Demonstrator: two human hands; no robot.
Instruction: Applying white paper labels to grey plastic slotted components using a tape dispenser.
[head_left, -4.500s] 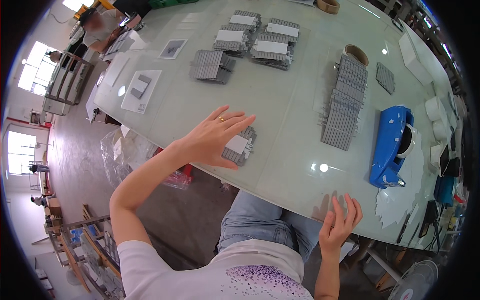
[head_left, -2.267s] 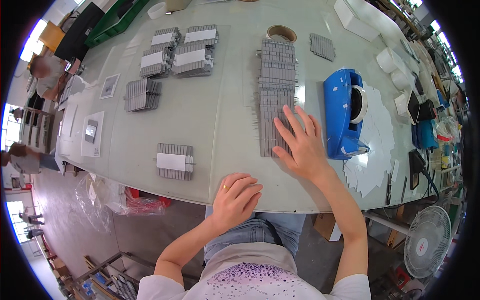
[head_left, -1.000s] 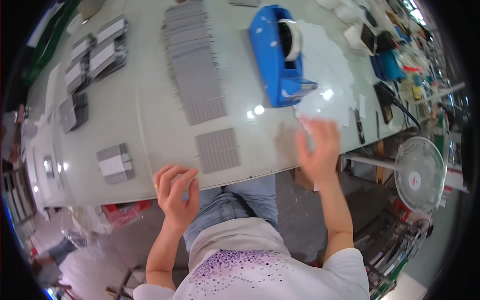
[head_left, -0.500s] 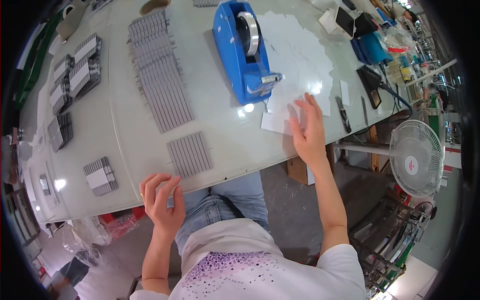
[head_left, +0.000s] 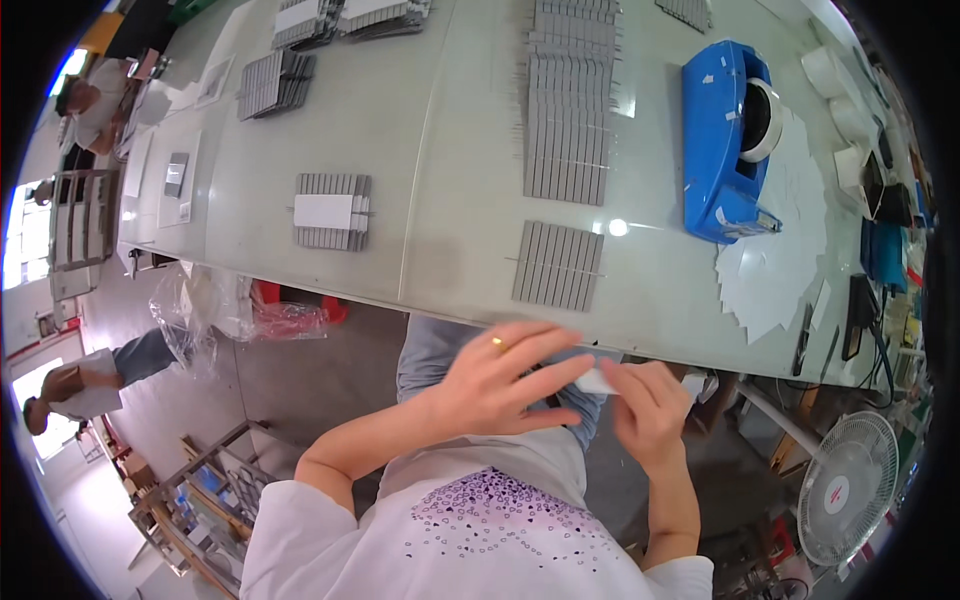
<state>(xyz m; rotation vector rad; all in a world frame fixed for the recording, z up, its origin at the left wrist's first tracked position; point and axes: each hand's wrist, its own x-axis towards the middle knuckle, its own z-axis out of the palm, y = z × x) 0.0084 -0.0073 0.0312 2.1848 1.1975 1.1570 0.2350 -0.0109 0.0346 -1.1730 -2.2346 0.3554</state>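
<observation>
Below the near edge of the pale green bench [head_left: 440, 150], our left hand [head_left: 500, 375] and right hand [head_left: 645, 405] meet over the lap, both pinching one small white label [head_left: 597, 381] in a narrow grip. On the bench we count one small block of grey strips [head_left: 557, 265] nearest us, one long row of grey strips [head_left: 568, 105] behind it, and one banded bundle with a white rectangular wrap [head_left: 332, 211] to the left. One blue tape dispenser [head_left: 728, 140] stands right, beside a fan of white sheets [head_left: 775, 260]. One white floor fan [head_left: 838, 488] sits near right. Concrete floor, workshop room.
</observation>
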